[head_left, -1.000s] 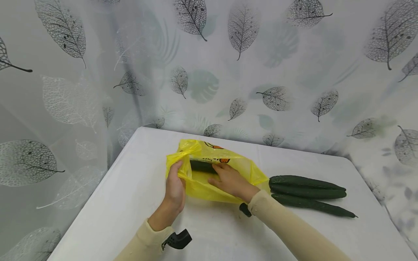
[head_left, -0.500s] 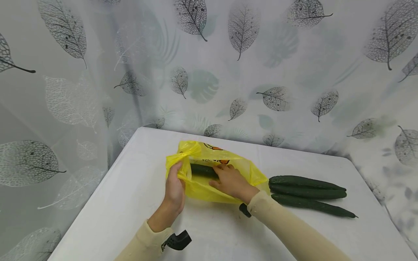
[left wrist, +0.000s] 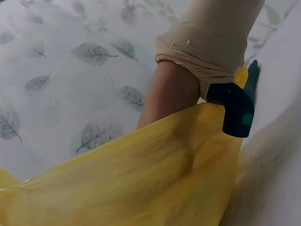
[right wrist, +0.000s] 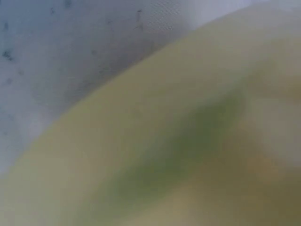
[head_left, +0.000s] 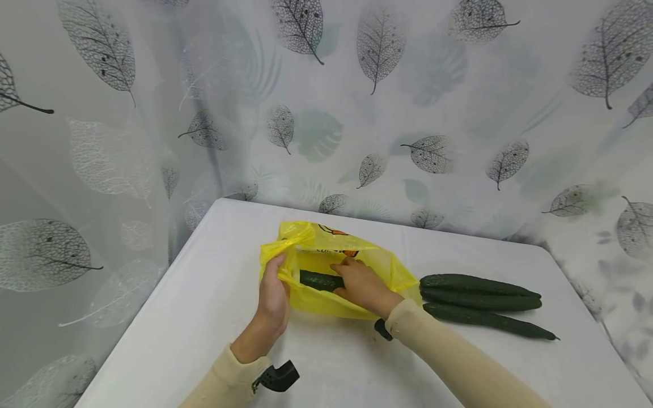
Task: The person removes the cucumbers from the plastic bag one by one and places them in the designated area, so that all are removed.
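Note:
A yellow plastic bag lies on its side with its mouth spread toward me. At its left rim my left hand grips the plastic, the thumb in front. My right hand reaches into the mouth and holds a dark green cucumber, thumb on the near side and fingers beyond it. The cucumber's right part is hidden by that hand. In the left wrist view, the bag covers the right hand below its wrist. The right wrist view is blurred; a green streak shows through yellow plastic.
Several more cucumbers lie side by side on the white table, right of the bag and close to the right forearm. A leaf-patterned curtain hangs behind the table and along both sides. Each wrist wears a black camera.
Inside the bag, the cucumber has moved toward me, from the far side of the mouth to near its front rim. My right thumb and fingers have closed round it. The left hand stays put.

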The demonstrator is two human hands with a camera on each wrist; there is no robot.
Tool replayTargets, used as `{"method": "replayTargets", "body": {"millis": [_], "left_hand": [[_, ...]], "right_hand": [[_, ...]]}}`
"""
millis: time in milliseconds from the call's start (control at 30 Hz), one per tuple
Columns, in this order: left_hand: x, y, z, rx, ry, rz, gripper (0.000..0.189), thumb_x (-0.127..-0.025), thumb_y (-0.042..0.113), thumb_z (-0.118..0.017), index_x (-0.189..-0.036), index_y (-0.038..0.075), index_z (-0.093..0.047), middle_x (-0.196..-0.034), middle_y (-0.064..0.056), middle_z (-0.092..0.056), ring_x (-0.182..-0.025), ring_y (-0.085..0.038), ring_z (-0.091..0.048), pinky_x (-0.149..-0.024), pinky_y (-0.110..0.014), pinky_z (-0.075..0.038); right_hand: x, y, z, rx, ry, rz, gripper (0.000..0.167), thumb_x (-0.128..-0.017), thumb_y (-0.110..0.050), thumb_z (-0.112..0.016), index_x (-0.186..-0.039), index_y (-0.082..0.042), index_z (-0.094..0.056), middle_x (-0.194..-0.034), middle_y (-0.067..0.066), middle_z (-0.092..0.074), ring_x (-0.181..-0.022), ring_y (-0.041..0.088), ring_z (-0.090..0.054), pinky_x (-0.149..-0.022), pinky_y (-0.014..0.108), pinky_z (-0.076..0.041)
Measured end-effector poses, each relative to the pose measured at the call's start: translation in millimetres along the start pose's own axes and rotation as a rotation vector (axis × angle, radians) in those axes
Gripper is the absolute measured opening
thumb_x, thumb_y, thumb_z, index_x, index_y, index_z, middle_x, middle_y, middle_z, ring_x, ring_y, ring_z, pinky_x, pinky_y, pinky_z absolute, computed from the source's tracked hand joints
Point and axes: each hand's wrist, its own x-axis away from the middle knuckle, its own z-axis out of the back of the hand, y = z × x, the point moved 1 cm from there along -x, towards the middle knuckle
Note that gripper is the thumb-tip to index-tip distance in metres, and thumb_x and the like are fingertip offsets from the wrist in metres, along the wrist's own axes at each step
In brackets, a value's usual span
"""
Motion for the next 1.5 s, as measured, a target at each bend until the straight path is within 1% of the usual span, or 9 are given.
{"method": "replayTargets", "body": {"millis": [167, 333, 433, 633, 733, 833, 1067, 1300, 1500], "left_hand": [[0.6, -0.4, 0.2, 0.005, -0.005, 0.006, 0.05, -0.106, 0.034, -0.025, -0.149, 0.01, -0.03, -0.142, -0.008, -0.038, -0.132, -0.023, -0.035, -0.117, -0.043, -0.022], [0.9, -1.3, 0.8, 0.007, -0.017, 0.007, 0.05, -0.106, 0.035, -0.026, -0.15, 0.01, -0.03, -0.143, -0.008, -0.037, -0.135, -0.023, -0.034, -0.118, -0.043, -0.02], [0.6, -1.9, 1.9, 0.003, -0.014, 0.01, 0.05, -0.106, 0.036, -0.026, -0.149, 0.01, -0.03, -0.141, -0.007, -0.038, -0.133, -0.023, -0.034, -0.117, -0.042, -0.022], [1.0, -2.4, 3.0, -0.005, 0.017, 0.013, 0.048, -0.106, 0.036, -0.027, -0.144, 0.008, -0.036, -0.132, -0.008, -0.043, -0.122, -0.024, -0.041, -0.114, -0.045, -0.027], [1.7, -1.5, 2.6, -0.016, 0.028, 0.007, 0.047, -0.106, 0.037, -0.028, -0.142, 0.007, -0.038, -0.128, -0.008, -0.044, -0.118, -0.024, -0.042, -0.113, -0.047, -0.028], [1.7, -1.5, 2.4, -0.028, 0.022, 0.001, 0.049, -0.106, 0.037, -0.027, -0.142, 0.007, -0.038, -0.128, -0.008, -0.044, -0.118, -0.024, -0.042, -0.111, -0.043, -0.029], [2.1, -3.2, 4.6, -0.047, 0.0, -0.008, 0.051, -0.105, 0.04, -0.027, -0.145, 0.009, -0.034, -0.135, -0.01, -0.041, -0.124, -0.026, -0.038, -0.112, -0.041, -0.026], [2.6, -3.9, 5.6, -0.079, -0.039, -0.001, 0.052, -0.105, 0.041, -0.026, -0.144, 0.008, -0.035, -0.136, -0.009, -0.04, -0.124, -0.024, -0.037, -0.112, -0.041, -0.024], [1.9, -3.0, 5.4, -0.092, -0.049, -0.013, 0.053, -0.105, 0.041, -0.025, -0.147, 0.01, -0.035, -0.14, -0.008, -0.039, -0.129, -0.022, -0.035, -0.115, -0.041, -0.02]], "right_hand": [[0.3, 2, -4, 0.012, 0.004, 0.038, 0.048, -0.088, -0.02, -0.079, -0.132, -0.007, -0.067, -0.116, 0.011, -0.063, -0.104, 0.029, -0.056, -0.092, 0.045, -0.05], [1.7, 2, -10, -0.021, -0.005, 0.039, 0.032, -0.087, -0.017, -0.079, -0.118, -0.01, -0.074, -0.102, 0.006, -0.057, -0.092, 0.023, -0.053, -0.081, 0.043, -0.052], [2.8, 0, -11, -0.004, 0.0, 0.018, 0.029, -0.088, -0.018, -0.079, -0.115, -0.011, -0.074, -0.103, 0.006, -0.055, -0.092, 0.024, -0.054, -0.08, 0.045, -0.052], [6.8, -1, -10, 0.046, 0.003, -0.013, 0.032, -0.089, -0.021, -0.078, -0.118, -0.012, -0.072, -0.108, 0.007, -0.059, -0.098, 0.028, -0.057, -0.079, 0.051, -0.051], [9.9, 0, -6, 0.028, 0.012, 0.008, 0.033, -0.088, -0.02, -0.079, -0.118, -0.01, -0.07, -0.107, 0.007, -0.061, -0.098, 0.029, -0.058, -0.08, 0.051, -0.053], [13.2, 2, 0, -0.014, 0.012, 0.032, 0.033, -0.088, -0.017, -0.079, -0.117, -0.007, -0.068, -0.106, 0.006, -0.065, -0.098, 0.028, -0.061, -0.083, 0.048, -0.054], [19.3, 8, 12, -0.092, -0.047, 0.039, 0.034, -0.087, -0.011, -0.078, -0.117, -0.006, -0.064, -0.107, 0.006, -0.069, -0.096, 0.022, -0.063, -0.091, 0.041, -0.052], [22.4, 15, 21, -0.142, -0.071, -0.009, 0.036, -0.085, -0.005, -0.077, -0.118, -0.005, -0.063, -0.115, 0.008, -0.068, -0.104, 0.025, -0.063, -0.096, 0.042, -0.051], [22.6, 17, 24, -0.111, -0.053, -0.065, 0.036, -0.085, -0.006, -0.079, -0.118, -0.008, -0.065, -0.111, 0.005, -0.068, -0.1, 0.022, -0.062, -0.096, 0.041, -0.05]]}}
